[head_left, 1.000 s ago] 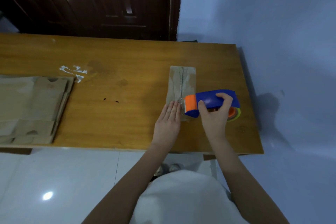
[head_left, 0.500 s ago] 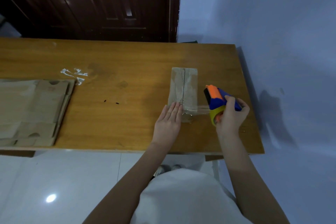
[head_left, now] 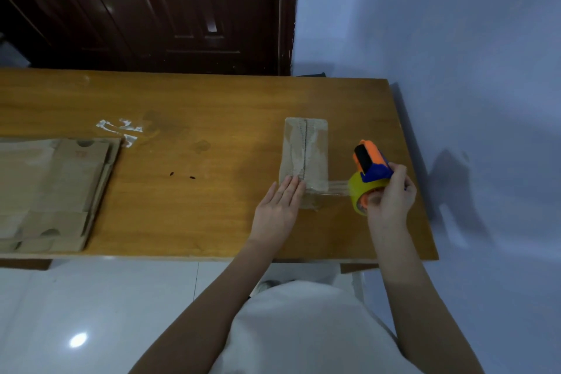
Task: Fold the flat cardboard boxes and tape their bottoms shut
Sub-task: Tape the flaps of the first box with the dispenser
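On the desk point(head_left: 212, 215) a box point(head_left: 306, 155) is pressed by the flat left hand point(head_left: 277, 212); a tape gun point(head_left: 368, 173) is gripped by the right hand point(head_left: 391, 200).

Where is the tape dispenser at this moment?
In the head view the tape dispenser is gripped in the right hand, just right of the folded box near the table's right end, with tape stretched back to the box.

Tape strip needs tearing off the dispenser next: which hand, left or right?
Right. The right hand already grips the blue-and-orange tape dispenser, with clear tape stretched from it to the small brown cardboard box. The left hand lies flat, pinning the box.
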`<state>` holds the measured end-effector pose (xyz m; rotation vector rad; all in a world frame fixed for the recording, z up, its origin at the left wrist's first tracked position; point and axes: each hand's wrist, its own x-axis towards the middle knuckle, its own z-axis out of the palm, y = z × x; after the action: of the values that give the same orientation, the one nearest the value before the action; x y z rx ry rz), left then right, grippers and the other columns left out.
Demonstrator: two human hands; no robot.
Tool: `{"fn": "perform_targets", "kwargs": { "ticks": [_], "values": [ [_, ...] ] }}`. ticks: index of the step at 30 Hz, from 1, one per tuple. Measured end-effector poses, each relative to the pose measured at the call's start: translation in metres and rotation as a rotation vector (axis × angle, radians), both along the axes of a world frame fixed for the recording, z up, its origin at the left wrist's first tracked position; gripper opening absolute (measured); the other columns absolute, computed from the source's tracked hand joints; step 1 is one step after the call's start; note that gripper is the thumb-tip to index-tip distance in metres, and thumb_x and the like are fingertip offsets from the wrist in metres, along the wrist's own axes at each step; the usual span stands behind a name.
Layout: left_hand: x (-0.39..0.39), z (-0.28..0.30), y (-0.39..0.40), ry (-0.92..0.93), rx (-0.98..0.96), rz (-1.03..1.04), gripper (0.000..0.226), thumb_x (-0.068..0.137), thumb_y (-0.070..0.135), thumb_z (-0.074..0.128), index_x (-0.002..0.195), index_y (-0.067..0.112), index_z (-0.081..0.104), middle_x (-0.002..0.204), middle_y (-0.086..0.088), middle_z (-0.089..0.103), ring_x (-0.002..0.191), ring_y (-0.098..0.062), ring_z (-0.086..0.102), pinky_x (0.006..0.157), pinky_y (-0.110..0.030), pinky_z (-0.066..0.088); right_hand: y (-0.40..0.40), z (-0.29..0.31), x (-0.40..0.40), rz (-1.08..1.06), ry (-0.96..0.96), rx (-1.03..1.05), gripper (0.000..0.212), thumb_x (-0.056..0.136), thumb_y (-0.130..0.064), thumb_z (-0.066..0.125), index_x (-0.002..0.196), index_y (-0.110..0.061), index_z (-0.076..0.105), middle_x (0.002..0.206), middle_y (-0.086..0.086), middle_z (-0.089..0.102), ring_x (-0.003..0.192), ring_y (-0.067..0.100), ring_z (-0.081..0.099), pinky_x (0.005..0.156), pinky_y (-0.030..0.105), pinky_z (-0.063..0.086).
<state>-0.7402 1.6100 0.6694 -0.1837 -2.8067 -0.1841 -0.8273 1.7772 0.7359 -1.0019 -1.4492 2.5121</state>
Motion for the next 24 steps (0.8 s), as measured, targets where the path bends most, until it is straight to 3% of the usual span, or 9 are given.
{"fn": "perform_targets", "kwargs": {
  "ticks": [4, 6, 9, 11, 14, 17, 20, 24],
  "values": [
    [0.000, 0.006, -0.002, -0.081, 0.017, 0.003, 0.066, 0.065, -0.003, 0.076, 0.127, 0.013, 0.059, 0.123, -0.017, 0.062, 0.114, -0.026, 0.060, 0.093, -0.044, 0.051, -0.001, 0.004, 0.005, 0.013, 0.019, -0.013, 0.035, 0.079, -0.017, 0.063, 0.110, -0.008, 0.050, 0.104, 0.010, 0.057, 0.079, 0.023, 0.060, 0.063, 0.030, 0.049],
    [0.000, 0.010, 0.001, -0.132, -0.006, 0.026, 0.064, 0.061, 0.006, 0.083, 0.121, 0.014, 0.064, 0.120, -0.017, 0.063, 0.113, -0.027, 0.061, 0.091, -0.047, 0.052, -0.003, 0.001, 0.014, 0.030, 0.022, 0.054, 0.030, 0.086, -0.012, 0.062, 0.111, -0.012, 0.044, 0.103, 0.004, 0.055, 0.074, 0.015, 0.060, 0.059, 0.025, 0.049],
    [-0.003, 0.012, 0.008, -0.185, -0.043, 0.060, 0.052, 0.063, 0.025, 0.085, 0.112, 0.016, 0.068, 0.118, -0.017, 0.065, 0.111, -0.027, 0.062, 0.085, -0.052, 0.053, -0.007, -0.003, 0.024, 0.044, 0.049, 0.103, 0.032, 0.089, -0.007, 0.060, 0.112, -0.016, 0.040, 0.102, -0.002, 0.052, 0.069, 0.007, 0.059, 0.051, 0.017, 0.048],
    [-0.007, 0.013, 0.010, -0.200, -0.062, 0.074, 0.043, 0.063, 0.024, 0.087, 0.103, 0.018, 0.072, 0.113, -0.015, 0.068, 0.105, -0.025, 0.066, 0.078, -0.052, 0.054, -0.008, -0.003, 0.024, 0.059, 0.066, 0.133, 0.031, 0.089, -0.007, 0.060, 0.112, -0.016, 0.039, 0.099, -0.003, 0.051, 0.063, 0.003, 0.058, 0.049, 0.016, 0.046],
    [-0.008, 0.010, 0.009, -0.225, -0.073, 0.056, 0.054, 0.058, 0.018, 0.090, 0.109, 0.023, 0.071, 0.112, -0.018, 0.067, 0.103, -0.028, 0.066, 0.071, -0.051, 0.055, -0.008, 0.000, 0.024, 0.112, 0.107, 0.227, 0.032, 0.088, -0.009, 0.062, 0.110, -0.019, 0.041, 0.100, -0.004, 0.052, 0.070, 0.010, 0.057, 0.053, 0.022, 0.044],
    [-0.005, 0.011, 0.008, -0.209, -0.074, 0.033, 0.064, 0.056, 0.016, 0.090, 0.115, 0.024, 0.068, 0.114, -0.020, 0.066, 0.104, -0.032, 0.065, 0.066, -0.051, 0.056, -0.007, 0.004, 0.019, 0.150, 0.168, 0.260, 0.033, 0.084, -0.012, 0.067, 0.104, -0.024, 0.044, 0.112, 0.007, 0.053, 0.084, 0.023, 0.053, 0.058, 0.028, 0.044],
    [-0.008, 0.011, 0.007, -0.218, -0.077, 0.032, 0.057, 0.056, 0.018, 0.090, 0.110, 0.022, 0.070, 0.115, -0.019, 0.066, 0.103, -0.029, 0.066, 0.063, -0.048, 0.057, -0.010, 0.011, 0.018, 0.194, 0.192, 0.284, 0.037, 0.076, -0.019, 0.070, 0.102, -0.027, 0.045, 0.119, 0.018, 0.051, 0.086, 0.025, 0.050, 0.060, 0.030, 0.043],
    [-0.008, 0.011, 0.010, -0.228, -0.106, 0.026, 0.063, 0.052, 0.017, 0.091, 0.111, 0.019, 0.069, 0.117, -0.018, 0.065, 0.106, -0.028, 0.065, 0.062, -0.048, 0.057, -0.010, 0.012, 0.019, 0.196, 0.210, 0.324, 0.038, 0.075, -0.018, 0.069, 0.101, -0.029, 0.044, 0.119, 0.013, 0.050, 0.089, 0.024, 0.054, 0.061, 0.028, 0.045]
  ]
}}
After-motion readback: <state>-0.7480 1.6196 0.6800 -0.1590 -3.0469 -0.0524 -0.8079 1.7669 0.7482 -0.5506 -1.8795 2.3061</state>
